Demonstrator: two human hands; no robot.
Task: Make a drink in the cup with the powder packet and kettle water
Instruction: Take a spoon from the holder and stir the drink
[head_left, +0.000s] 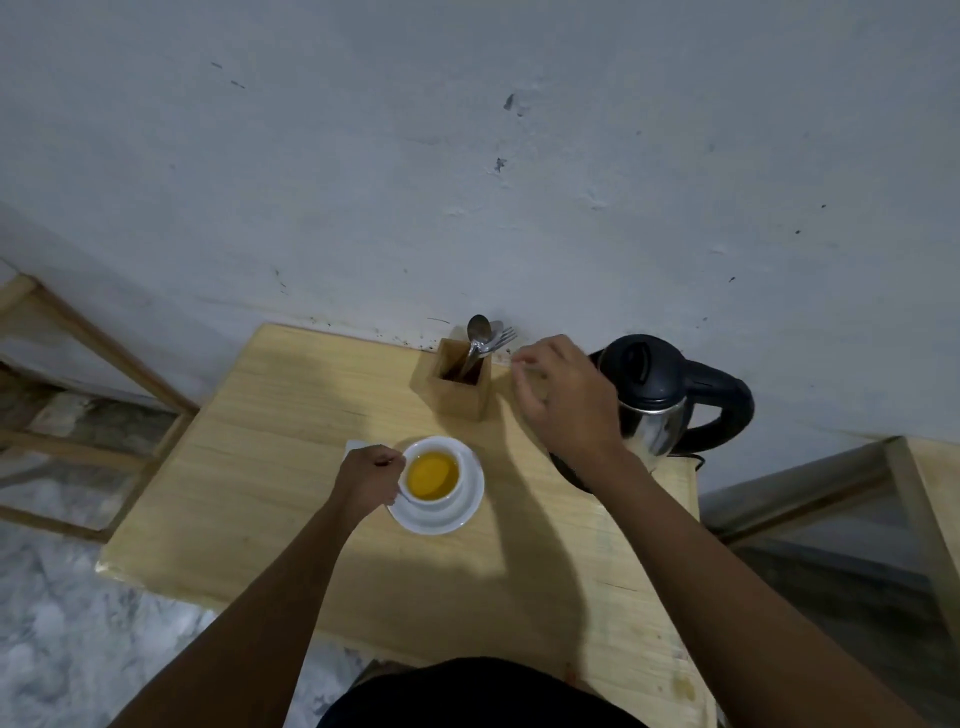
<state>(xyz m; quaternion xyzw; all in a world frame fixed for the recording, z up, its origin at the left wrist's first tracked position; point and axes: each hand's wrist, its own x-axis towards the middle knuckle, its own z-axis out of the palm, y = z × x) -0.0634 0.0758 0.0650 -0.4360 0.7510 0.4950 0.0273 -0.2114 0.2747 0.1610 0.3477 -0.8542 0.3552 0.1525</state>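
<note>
Two hands out: left hand (370, 480) clenched at white cup (431, 475) of yellow liquid, centre frame on pale wooden worktop (291, 395); right hand (563, 395) loosely released, nearer steel spoon (477, 340), handle-down in wooden holder (460, 382) just left.

White cup (434, 475), upright on a white saucer (457, 514) near the table's middle, filled with yellow-orange liquid. Steel kettle (657, 400) with black lid and handle, upright at the table's far right corner. Packet corner (356, 445) just left of the cup.
</note>
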